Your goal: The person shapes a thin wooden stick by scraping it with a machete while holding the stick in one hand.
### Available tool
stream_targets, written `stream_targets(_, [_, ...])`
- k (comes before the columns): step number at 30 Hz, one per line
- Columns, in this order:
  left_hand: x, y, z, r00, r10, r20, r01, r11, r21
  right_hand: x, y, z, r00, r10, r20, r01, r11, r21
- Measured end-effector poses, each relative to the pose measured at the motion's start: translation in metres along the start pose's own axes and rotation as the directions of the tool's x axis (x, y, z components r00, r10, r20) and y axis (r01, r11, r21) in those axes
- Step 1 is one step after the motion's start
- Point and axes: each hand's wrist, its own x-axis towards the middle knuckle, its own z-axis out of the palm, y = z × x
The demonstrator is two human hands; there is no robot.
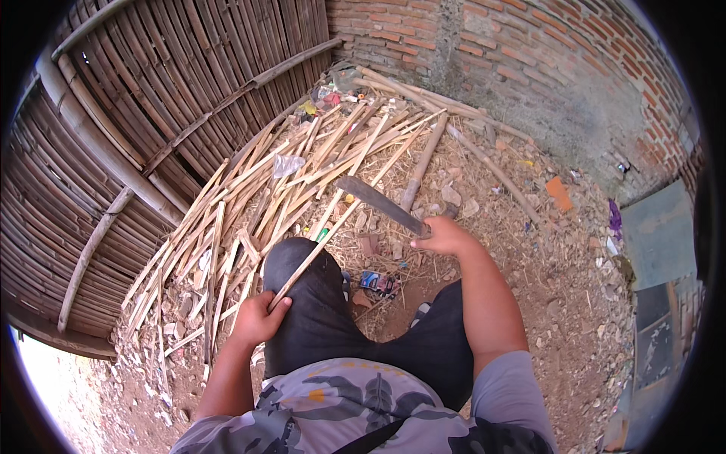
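Observation:
My left hand [259, 318] is closed around the near end of a long, thin bamboo strip [330, 236], beside my left knee. The strip slants up and away to the right, passing over the knee toward the pile. In my right hand [446, 236] is a machete [378, 203], gripped at its handle, which the fingers mostly hide. Its dark, broad blade points up and left, and its middle lies across or just above the strip; I cannot tell whether they touch. A large heap of split bamboo strips [257, 178] spreads out ahead and to the left.
A bamboo-slat wall [189, 68] rises at the left, a brick wall [522, 60] at the back. Thick poles [425, 163] lie on the littered dirt ground beyond my right hand. Grey panels [658, 231] stand at the right. A blue packet [378, 283] lies between my legs.

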Motion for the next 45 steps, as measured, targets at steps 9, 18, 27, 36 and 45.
stream_targets(9, [0.0, -0.002, 0.001, 1.0, -0.013, -0.007, 0.012, 0.999, -0.037, 0.006, 0.0, 0.01, 0.999, -0.009, 0.035, 0.008, 1.0, 0.027])
stream_targets(18, [0.004, -0.017, 0.008, 1.0, -0.002, -0.002, 0.001, 0.995, -0.097, 0.015, 0.011, 0.024, 0.998, -0.066, -0.005, 0.066, 0.995, 0.072])
stream_targets(27, [0.003, -0.014, 0.009, 1.0, -0.022, -0.01, 0.02, 0.99, -0.139, 0.017, 0.01, 0.024, 0.998, -0.055, 0.014, 0.054, 0.996, 0.069])
stream_targets(36, [0.002, -0.007, 0.008, 0.999, -0.004, -0.051, 0.001, 0.998, -0.061, 0.011, 0.008, 0.015, 1.0, -0.023, 0.015, 0.022, 0.997, 0.08])
stream_targets(45, [0.002, -0.009, 0.008, 0.998, 0.02, -0.055, -0.021, 1.0, -0.02, 0.007, -0.003, 0.009, 0.999, 0.03, 0.044, -0.033, 0.998, 0.06])
